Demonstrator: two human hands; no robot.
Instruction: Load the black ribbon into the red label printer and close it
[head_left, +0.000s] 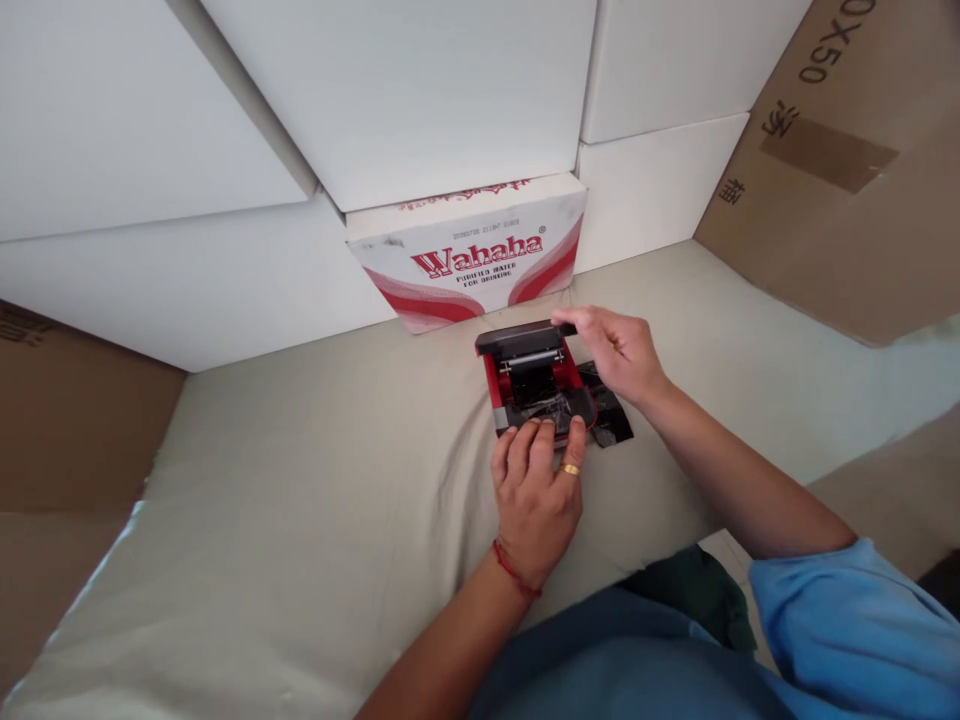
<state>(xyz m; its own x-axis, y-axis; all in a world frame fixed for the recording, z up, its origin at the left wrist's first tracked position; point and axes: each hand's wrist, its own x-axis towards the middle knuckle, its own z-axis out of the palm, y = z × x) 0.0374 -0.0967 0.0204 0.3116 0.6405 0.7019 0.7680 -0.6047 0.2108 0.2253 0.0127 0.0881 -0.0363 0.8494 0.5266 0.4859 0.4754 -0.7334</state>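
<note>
A small black-and-red box-shaped device [497,385] sits on the cloth with its black lid [517,338] raised. Inside it a silver bar [534,360] runs across a dark hollow. My left hand [538,485], wearing a gold ring and a red string bracelet, grips the near edge, with its fingertips on the black front part. At the lid's right end, my right hand [619,350] has its fingers closed on the edge; its thumb is partly hidden. A glossy black sheet [616,425] lies beside and partly beneath the device on the right.
Beige cloth [300,520] covers the work surface. Behind the device stands a white-and-red Wahaha water carton [480,265], backed by large white boxes [420,90]. Brown cardboard boxes stand at the right [847,200] and the left [75,420].
</note>
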